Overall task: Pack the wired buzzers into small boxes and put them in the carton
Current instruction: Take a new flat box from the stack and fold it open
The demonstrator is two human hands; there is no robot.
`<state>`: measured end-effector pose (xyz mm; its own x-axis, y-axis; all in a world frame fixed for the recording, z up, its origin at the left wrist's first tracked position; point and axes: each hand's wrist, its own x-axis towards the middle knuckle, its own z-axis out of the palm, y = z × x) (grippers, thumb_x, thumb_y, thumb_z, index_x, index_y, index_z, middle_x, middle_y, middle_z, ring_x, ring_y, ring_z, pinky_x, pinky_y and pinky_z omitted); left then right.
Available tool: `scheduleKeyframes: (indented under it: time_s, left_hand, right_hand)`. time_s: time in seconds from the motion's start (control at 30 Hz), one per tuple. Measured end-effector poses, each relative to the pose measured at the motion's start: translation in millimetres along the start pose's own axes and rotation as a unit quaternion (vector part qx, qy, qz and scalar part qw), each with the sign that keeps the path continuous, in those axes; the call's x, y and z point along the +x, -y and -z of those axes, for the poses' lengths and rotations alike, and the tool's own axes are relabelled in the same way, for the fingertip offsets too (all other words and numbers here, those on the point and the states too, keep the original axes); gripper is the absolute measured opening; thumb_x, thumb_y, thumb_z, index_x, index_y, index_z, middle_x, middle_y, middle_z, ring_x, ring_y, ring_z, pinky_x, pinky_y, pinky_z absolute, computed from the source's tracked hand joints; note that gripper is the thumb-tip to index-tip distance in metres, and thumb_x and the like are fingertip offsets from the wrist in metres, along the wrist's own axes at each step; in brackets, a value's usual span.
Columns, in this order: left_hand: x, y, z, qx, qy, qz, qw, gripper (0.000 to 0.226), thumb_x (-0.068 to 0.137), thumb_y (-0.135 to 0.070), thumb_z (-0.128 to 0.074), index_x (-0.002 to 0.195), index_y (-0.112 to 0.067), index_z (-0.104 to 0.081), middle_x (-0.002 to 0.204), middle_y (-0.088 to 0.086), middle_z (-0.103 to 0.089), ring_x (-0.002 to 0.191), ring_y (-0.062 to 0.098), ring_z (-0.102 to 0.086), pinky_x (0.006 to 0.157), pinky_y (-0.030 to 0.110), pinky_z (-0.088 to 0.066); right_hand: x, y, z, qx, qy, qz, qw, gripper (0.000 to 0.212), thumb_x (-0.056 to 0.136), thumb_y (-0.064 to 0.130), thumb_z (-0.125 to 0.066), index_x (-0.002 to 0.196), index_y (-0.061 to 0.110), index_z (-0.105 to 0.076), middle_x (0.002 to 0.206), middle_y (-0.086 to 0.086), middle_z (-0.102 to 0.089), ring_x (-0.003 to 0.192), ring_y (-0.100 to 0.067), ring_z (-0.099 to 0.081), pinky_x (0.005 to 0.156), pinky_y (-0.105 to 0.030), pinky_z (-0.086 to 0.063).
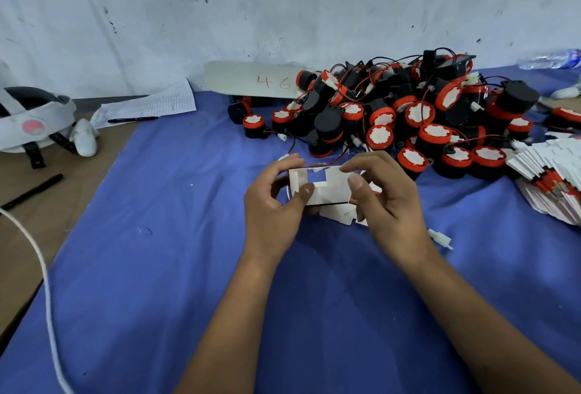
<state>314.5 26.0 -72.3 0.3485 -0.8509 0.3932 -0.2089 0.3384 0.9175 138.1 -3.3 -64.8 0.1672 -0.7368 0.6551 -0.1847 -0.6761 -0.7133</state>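
Two hands hold one small white box (320, 186) above the blue cloth (157, 252) near the middle of the view. The left hand (272, 205) grips its left end, the thumb on the near face and the fingers curled behind. The right hand (386, 202) pinches the right end, its thumb pressing on the front and the forefinger on the top edge. The box is open at the top and its flaps hang below it. A red wire runs along its far edge.

Just behind the box lies a big pile of wired buzzers (393, 111), black with red rims and white faces. To the right, a stack of flat boxes (553, 180) lies on the cloth. A white board with "46" (251, 79) leans at the wall behind. Far left are a white headset (34, 123), a lined paper (151, 104) and a black pen (31, 191).
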Motion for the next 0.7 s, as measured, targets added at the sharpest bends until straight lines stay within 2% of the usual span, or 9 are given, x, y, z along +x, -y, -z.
scheduleKeyframes:
  time_s: [0.07, 0.13, 0.23, 0.3, 0.4, 0.53, 0.6, 0.7]
  left_hand:
    - [0, 1, -1, -0.025, -0.004, 0.024, 0.999, 0.033, 0.087, -0.007, -0.073, 0.115, -0.023, -0.071, 0.126, -0.009, -0.071, 0.119, 0.021, -0.067, 0.087, 0.058, -0.060]
    - [-1, 2, -3, -0.035, 0.004, 0.031, 0.999, 0.032, 0.088, -0.006, -0.072, 0.115, -0.023, -0.072, 0.124, -0.009, -0.070, 0.117, 0.024, -0.067, 0.085, 0.059, -0.060]
    - [-3, -1, -7, -0.013, 0.024, 0.007, 1.000, 0.032, 0.090, -0.005, -0.071, 0.112, -0.029, -0.071, 0.121, -0.011, -0.069, 0.116, 0.021, -0.066, 0.083, 0.055, -0.062]
    - [-5, -3, -11, 0.009, 0.013, -0.004, 1.000, 0.019, 0.090, -0.023, -0.073, 0.108, -0.026, -0.071, 0.116, -0.009, -0.070, 0.115, 0.016, -0.065, 0.089, 0.051, -0.060]
    - [-8, -7, -16, 0.023, -0.031, 0.023, 0.999, 0.030, 0.091, -0.045, -0.069, 0.105, -0.019, -0.071, 0.108, -0.003, -0.070, 0.108, 0.018, -0.066, 0.090, 0.055, -0.057]
    - [-10, -11, -19, 0.024, -0.058, 0.020, 0.998, 0.031, 0.092, -0.046, -0.068, 0.102, -0.017, -0.071, 0.100, -0.001, -0.070, 0.098, 0.019, -0.066, 0.089, 0.054, -0.056]
    - [-10, -11, -18, 0.022, -0.057, 0.014, 0.998, 0.028, 0.091, -0.042, -0.074, 0.103, -0.017, -0.072, 0.105, -0.002, -0.070, 0.105, 0.016, -0.066, 0.090, 0.053, -0.057]
    - [-9, -9, -16, 0.039, -0.023, -0.036, 0.998, 0.017, 0.089, -0.024, -0.081, 0.103, -0.018, -0.074, 0.114, -0.006, -0.070, 0.118, 0.013, -0.064, 0.098, 0.047, -0.054]
  right_hand:
    - [0, 1, -1, 0.006, 0.002, 0.001, 1.000, 0.019, 0.104, 0.023, -0.056, 0.116, 0.017, -0.070, 0.113, 0.005, -0.063, 0.085, -0.023, -0.062, 0.058, -0.032, -0.052]
    - [0, 0, -2, -0.005, -0.005, -0.013, 1.000, 0.020, 0.102, 0.020, -0.061, 0.121, 0.019, -0.066, 0.116, 0.006, -0.063, 0.085, -0.022, -0.062, 0.059, -0.033, -0.053]
    - [-1, -1, -4, -0.028, -0.012, -0.020, 0.999, 0.025, 0.093, 0.015, -0.073, 0.116, 0.018, -0.063, 0.114, 0.007, -0.063, 0.081, -0.021, -0.062, 0.058, -0.025, -0.049]
    - [-2, 0, -6, -0.029, -0.012, -0.025, 0.999, 0.029, 0.087, 0.015, -0.079, 0.111, 0.017, -0.062, 0.108, 0.006, -0.063, 0.078, -0.020, -0.063, 0.057, -0.019, -0.047]
    - [-2, 1, -5, -0.017, -0.014, -0.030, 0.999, 0.030, 0.082, 0.013, -0.085, 0.101, 0.016, -0.062, 0.096, 0.002, -0.064, 0.078, -0.020, -0.064, 0.058, -0.019, -0.048]
    - [-2, -1, -7, -0.088, 0.012, 0.053, 0.995, 0.018, 0.084, 0.016, -0.083, 0.080, 0.007, -0.068, 0.107, -0.004, -0.059, 0.085, -0.019, -0.060, 0.065, -0.025, -0.049]
    - [-2, -2, -9, -0.110, 0.017, 0.066, 0.992, 0.016, 0.092, 0.019, -0.075, 0.081, 0.007, -0.072, 0.110, -0.004, -0.056, 0.082, -0.017, -0.057, 0.068, -0.023, -0.046]
    - [-1, -4, -8, -0.112, -0.004, 0.061, 0.992, 0.021, 0.098, 0.016, -0.066, 0.080, 0.007, -0.070, 0.103, -0.003, -0.055, 0.081, -0.015, -0.055, 0.066, -0.020, -0.043]
